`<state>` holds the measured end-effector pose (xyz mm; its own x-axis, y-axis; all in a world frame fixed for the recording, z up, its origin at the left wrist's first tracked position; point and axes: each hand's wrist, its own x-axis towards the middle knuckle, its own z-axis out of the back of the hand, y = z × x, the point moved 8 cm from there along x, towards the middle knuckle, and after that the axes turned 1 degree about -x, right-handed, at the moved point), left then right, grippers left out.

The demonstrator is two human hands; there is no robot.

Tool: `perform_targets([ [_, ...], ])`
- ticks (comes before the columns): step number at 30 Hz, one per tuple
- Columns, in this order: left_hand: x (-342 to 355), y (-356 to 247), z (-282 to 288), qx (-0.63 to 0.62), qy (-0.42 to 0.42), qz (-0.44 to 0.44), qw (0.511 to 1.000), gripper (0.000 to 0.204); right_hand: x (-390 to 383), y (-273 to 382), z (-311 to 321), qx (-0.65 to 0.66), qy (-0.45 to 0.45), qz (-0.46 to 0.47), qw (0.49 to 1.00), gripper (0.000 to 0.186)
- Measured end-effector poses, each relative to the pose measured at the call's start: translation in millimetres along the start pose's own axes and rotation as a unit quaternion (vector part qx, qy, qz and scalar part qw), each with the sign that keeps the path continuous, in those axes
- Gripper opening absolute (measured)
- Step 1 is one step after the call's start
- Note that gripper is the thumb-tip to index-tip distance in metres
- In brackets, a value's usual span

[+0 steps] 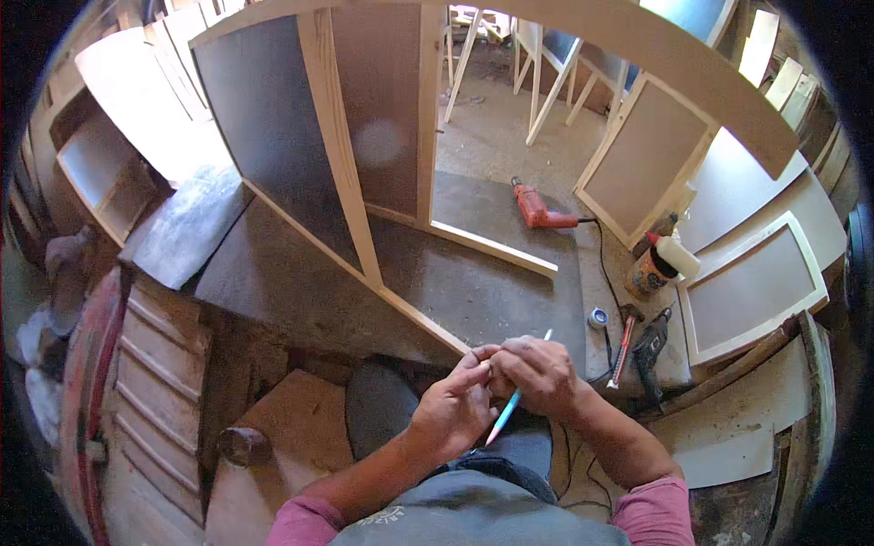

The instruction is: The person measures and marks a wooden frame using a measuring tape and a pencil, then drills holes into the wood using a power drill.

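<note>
My left hand (452, 409) and my right hand (535, 373) meet at the near end of a long pale batten (421, 315) of the standing frame, fingertips closed around something small that is hard to make out. A light blue pencil (503, 416) with a pink end is held slantwise in my right hand, crossing under its fingers. The frame carries a dark grey panel (273, 136) and a brown panel (378, 109), with a shorter batten (492, 247) lying out to the right on the dark work surface (482, 300).
A red drill (546, 217), tape measure (597, 318), hammer (625, 346), dark power tool (651, 350) and container with bottles (645, 275) lie at right. Framed boards (637, 155) lean behind them, easel legs (546, 100) stand beyond, and a crumpled white sheet (187, 223) is at left.
</note>
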<state>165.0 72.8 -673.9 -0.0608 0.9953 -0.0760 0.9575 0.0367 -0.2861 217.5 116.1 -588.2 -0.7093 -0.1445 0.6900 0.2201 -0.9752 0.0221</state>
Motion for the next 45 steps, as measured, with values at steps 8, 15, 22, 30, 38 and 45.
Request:
perform_targets([
  [8, -11, -25, 2, 0.182, -0.036, -0.117, 0.976, 0.025, 4, -8, 15, 0.149, -0.109, -0.172, 0.968, 0.015],
  [15, -18, -36, -5, 0.249, -0.033, -0.176, 0.952, 0.025, 2, -4, 24, 0.188, -0.123, -0.21, 0.952, 0.017],
  [22, -17, -43, -3, 0.271, -0.028, -0.195, 0.942, 0.022, 4, -7, 18, 0.178, -0.07, -0.187, 0.964, 0.014],
  [30, -11, -36, 15, 0.155, -0.057, -0.145, 0.976, 0.023, 11, 0, 8, 0.075, -0.008, -0.097, 0.992, 0.025],
  [38, -9, -23, 24, 0.076, -0.071, -0.089, 0.991, 0.021, 2, 16, -13, -0.044, 0.111, 0.012, 0.993, 0.031],
  [45, -4, -13, 46, 0.079, -0.103, -0.076, 0.989, 0.023, -6, 19, -24, -0.074, 0.121, 0.061, 0.988, 0.03],
])
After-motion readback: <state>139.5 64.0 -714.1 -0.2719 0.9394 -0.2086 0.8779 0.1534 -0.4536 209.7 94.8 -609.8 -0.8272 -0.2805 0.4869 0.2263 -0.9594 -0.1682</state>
